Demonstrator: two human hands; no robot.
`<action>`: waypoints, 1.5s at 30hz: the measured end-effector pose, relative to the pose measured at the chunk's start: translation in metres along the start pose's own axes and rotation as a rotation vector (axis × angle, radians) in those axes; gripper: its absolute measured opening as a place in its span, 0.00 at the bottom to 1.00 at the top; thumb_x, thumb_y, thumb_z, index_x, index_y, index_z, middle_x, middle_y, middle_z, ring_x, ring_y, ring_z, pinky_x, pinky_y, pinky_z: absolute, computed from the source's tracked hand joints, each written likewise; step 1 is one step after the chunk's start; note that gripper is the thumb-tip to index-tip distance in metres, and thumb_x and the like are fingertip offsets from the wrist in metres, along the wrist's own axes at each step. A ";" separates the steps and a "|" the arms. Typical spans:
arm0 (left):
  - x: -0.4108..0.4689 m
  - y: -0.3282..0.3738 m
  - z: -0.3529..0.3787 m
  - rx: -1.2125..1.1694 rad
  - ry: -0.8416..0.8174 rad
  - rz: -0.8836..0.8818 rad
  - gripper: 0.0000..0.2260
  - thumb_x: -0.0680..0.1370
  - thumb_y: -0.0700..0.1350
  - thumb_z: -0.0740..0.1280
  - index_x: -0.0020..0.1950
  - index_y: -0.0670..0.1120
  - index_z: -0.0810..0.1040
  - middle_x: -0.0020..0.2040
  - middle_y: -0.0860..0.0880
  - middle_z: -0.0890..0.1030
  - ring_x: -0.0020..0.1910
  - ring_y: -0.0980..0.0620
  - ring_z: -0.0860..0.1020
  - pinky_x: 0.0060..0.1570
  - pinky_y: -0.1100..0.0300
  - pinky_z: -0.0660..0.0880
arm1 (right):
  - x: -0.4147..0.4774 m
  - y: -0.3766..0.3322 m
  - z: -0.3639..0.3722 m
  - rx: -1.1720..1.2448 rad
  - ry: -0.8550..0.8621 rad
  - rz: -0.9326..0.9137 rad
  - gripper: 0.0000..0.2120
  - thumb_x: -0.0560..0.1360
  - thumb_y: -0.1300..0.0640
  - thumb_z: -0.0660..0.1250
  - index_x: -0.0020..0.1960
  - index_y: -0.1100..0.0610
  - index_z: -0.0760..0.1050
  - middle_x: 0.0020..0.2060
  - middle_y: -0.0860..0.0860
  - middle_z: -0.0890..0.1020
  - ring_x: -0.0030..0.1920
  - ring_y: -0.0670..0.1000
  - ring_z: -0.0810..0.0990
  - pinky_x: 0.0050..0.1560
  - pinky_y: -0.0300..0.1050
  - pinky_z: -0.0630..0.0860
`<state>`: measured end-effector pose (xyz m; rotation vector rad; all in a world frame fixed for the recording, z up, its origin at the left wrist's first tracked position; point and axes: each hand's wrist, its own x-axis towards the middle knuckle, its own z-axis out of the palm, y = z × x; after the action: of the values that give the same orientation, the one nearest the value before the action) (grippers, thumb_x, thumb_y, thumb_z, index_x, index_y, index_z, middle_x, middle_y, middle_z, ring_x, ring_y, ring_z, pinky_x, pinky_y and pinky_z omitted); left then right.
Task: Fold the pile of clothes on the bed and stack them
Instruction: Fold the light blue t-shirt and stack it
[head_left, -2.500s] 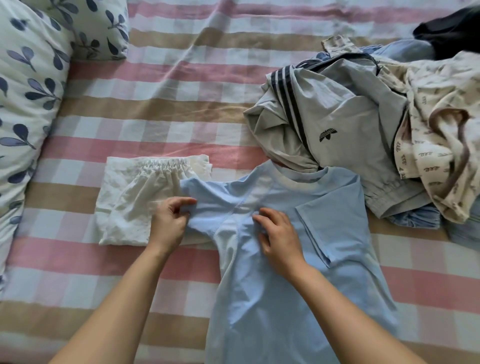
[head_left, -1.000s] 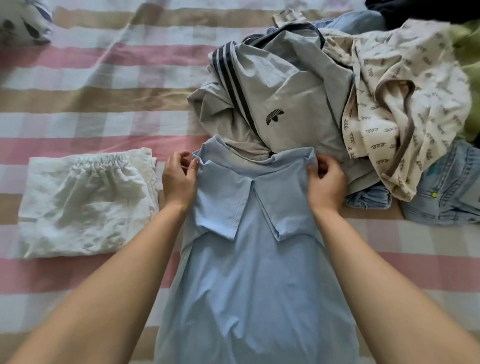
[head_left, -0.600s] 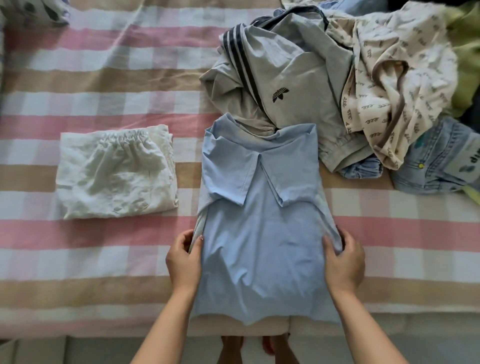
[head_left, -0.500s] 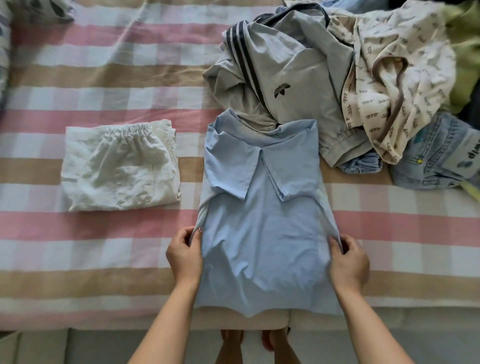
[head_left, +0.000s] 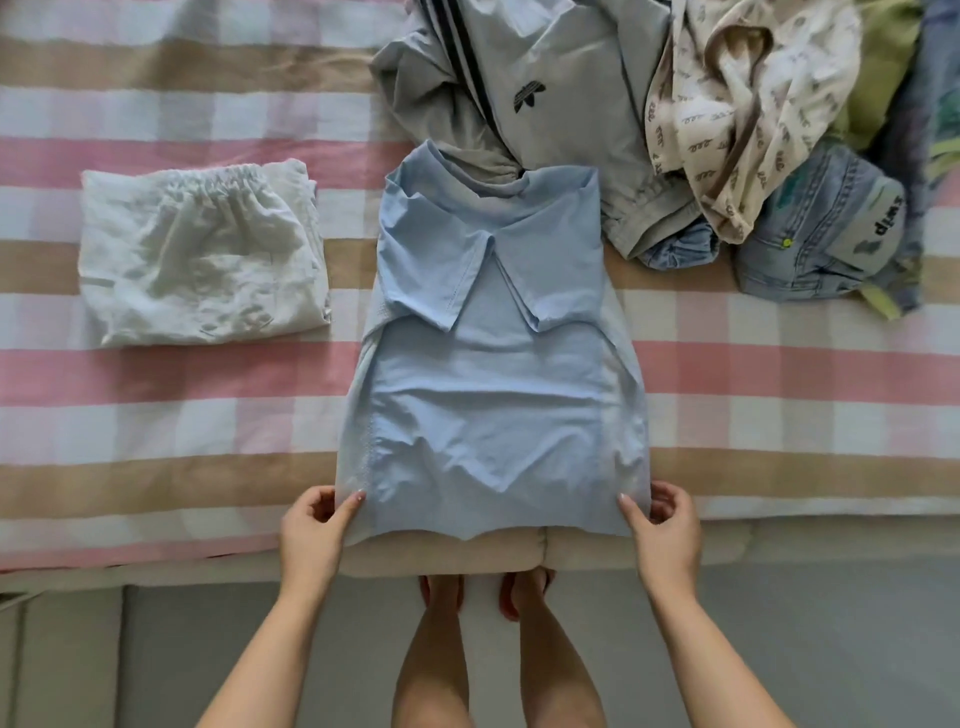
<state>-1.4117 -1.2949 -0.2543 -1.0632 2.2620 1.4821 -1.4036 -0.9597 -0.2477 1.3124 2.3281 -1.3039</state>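
The left hand (head_left: 311, 530) and right hand (head_left: 665, 530) each pinch a near hem corner of the blue shirt (head_left: 493, 405), flat on the bed (head_left: 156, 426). An uneven lift could spill its tucked sleeves (the left side seems looser, hard to tell); its collar overlaps the far pile (head_left: 675, 104) and may snag.

free: striped sheet (head_left: 208, 426) left | blocked: clothes pile (head_left: 675, 130) far right

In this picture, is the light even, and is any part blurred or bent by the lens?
Head view: soft, even light, no glare, only faint shadows in the creases of the blue shirt; the centre of this view is sharp; the lines of the striped sheet seem to curve slightly near the frame edges; the garments at the far right edge look smeared.
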 end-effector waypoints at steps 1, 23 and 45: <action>-0.006 -0.006 -0.001 -0.003 -0.048 -0.014 0.04 0.73 0.37 0.70 0.39 0.40 0.78 0.35 0.46 0.79 0.35 0.54 0.75 0.35 0.70 0.70 | -0.003 0.008 -0.001 0.030 -0.021 0.025 0.15 0.71 0.63 0.71 0.55 0.60 0.72 0.46 0.56 0.80 0.46 0.54 0.78 0.45 0.42 0.72; -0.038 -0.025 -0.006 -0.356 0.096 -0.378 0.08 0.78 0.38 0.63 0.39 0.45 0.74 0.31 0.49 0.71 0.24 0.61 0.71 0.22 0.71 0.70 | -0.009 0.048 -0.040 0.431 -0.131 0.476 0.04 0.77 0.67 0.61 0.46 0.60 0.71 0.39 0.56 0.76 0.38 0.51 0.75 0.30 0.33 0.78; 0.093 0.156 0.017 -0.554 -0.047 -0.032 0.10 0.75 0.29 0.62 0.44 0.42 0.77 0.29 0.53 0.82 0.29 0.59 0.80 0.36 0.68 0.78 | 0.120 -0.173 -0.031 0.367 -0.248 -0.166 0.05 0.76 0.64 0.64 0.44 0.57 0.77 0.27 0.44 0.82 0.27 0.40 0.79 0.33 0.32 0.77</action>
<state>-1.5871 -1.2864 -0.2044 -1.1708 1.8275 2.1609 -1.5989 -0.9025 -0.1854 0.9825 2.1317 -1.8976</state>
